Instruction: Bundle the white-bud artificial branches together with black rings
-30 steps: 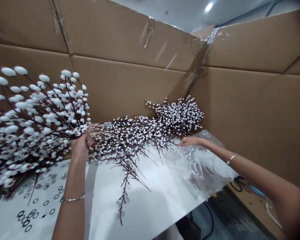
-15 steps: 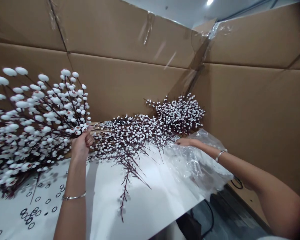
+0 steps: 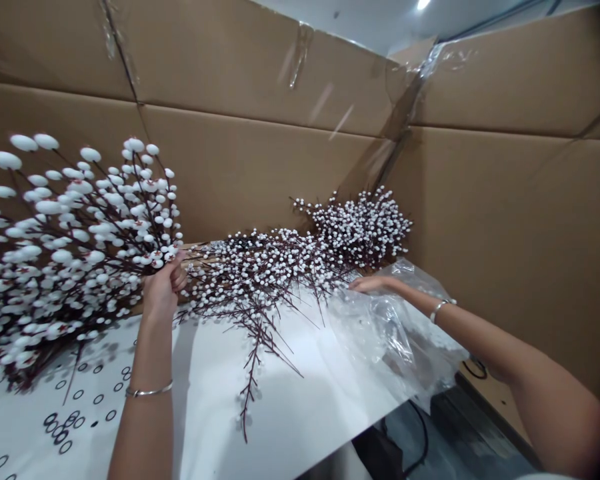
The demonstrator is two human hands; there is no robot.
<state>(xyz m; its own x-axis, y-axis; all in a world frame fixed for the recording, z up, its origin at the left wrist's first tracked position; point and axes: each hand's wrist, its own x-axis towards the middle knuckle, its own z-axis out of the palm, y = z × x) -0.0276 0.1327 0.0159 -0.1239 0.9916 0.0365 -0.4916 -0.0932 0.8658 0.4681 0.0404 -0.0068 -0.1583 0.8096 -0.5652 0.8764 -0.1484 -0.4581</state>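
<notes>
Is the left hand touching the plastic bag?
No, the left hand grips a white-berried bunch, while the plastic bag lies by the right hand.

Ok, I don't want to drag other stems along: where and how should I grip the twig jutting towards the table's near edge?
I'd pinch the twig by its thin stem, midway along the part over the white table, coming from the near side. That part juts towards the camera, apart from the berry pile; its far end meets other stems, which might snag.
</notes>
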